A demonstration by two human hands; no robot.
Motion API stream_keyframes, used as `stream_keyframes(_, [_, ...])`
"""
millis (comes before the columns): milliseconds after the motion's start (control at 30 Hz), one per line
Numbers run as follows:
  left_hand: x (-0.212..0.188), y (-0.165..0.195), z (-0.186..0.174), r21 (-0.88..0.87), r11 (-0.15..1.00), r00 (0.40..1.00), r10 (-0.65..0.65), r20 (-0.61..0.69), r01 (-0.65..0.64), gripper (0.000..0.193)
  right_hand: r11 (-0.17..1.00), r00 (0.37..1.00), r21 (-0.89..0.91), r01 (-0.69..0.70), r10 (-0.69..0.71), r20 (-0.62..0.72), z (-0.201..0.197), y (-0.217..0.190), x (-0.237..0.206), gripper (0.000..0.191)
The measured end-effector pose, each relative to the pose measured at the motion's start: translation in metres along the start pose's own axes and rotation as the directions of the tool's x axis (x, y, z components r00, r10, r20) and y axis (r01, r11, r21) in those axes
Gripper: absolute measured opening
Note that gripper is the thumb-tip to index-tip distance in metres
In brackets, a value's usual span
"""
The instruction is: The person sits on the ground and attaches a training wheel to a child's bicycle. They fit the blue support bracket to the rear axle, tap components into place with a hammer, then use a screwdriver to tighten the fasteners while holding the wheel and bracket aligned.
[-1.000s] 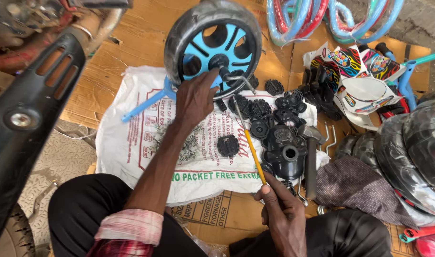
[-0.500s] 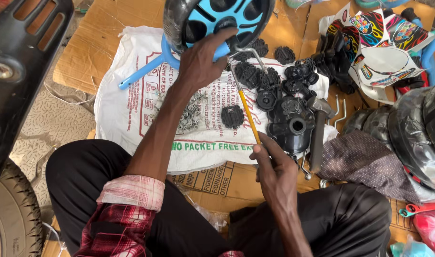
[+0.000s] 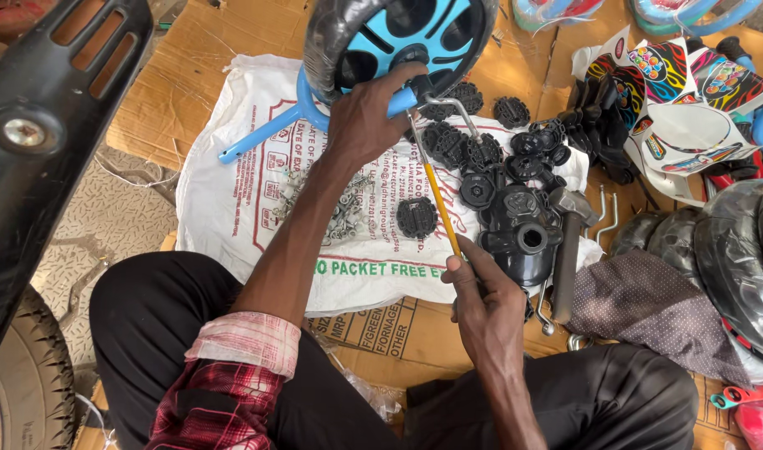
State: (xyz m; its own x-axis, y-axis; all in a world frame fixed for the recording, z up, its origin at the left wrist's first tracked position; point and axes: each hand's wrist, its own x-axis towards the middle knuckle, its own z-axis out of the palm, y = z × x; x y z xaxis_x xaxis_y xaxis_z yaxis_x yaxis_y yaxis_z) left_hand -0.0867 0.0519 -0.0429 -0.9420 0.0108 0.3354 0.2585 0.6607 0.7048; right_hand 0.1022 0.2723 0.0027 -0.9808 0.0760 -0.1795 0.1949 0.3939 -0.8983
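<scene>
My left hand grips the blue fork at the hub of a small black wheel with a blue rim, held upright over a white woven sack. My right hand holds the lower end of a yellow-shafted screwdriver, whose tip points up at the wheel hub. A bent metal rod sticks out beside the hub. Small screws lie scattered on the sack under my left forearm.
Several black plastic parts and a hammer lie right of the screwdriver. Colourful sticker sheets and black tyres sit at the right. A black moulded panel fills the left. Cardboard covers the floor.
The view has shifted, so the wheel now sits at the top edge. My left hand has stayed on the fork at the hub while my right hand has kept the screwdriver pointed at it.
</scene>
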Motion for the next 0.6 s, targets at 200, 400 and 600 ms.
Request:
stream_keyframes(200, [0.011, -0.007, -0.004, 0.024, 1.0, 1.0, 0.016, -0.021, -0.015, 0.064, 1.0, 1.0, 0.019, -0.019, 0.019, 0.013, 0.0, 0.005, 0.007, 0.048])
stream_keyframes(400, [0.01, -0.005, -0.002, -0.009, 0.991, 0.987, -0.133, 0.087, 0.134, 0.061, 0.999, 0.999, 0.027, -0.027, 0.026, 0.02, 0.003, 0.002, 0.02, 0.048])
stream_keyframes(600, [0.013, -0.004, -0.006, 0.0, 0.994, 0.991, -0.108, 0.078, 0.109, 0.064, 0.999, 0.999, 0.034, -0.027, 0.026, 0.027, 0.005, 0.006, 0.023, 0.047])
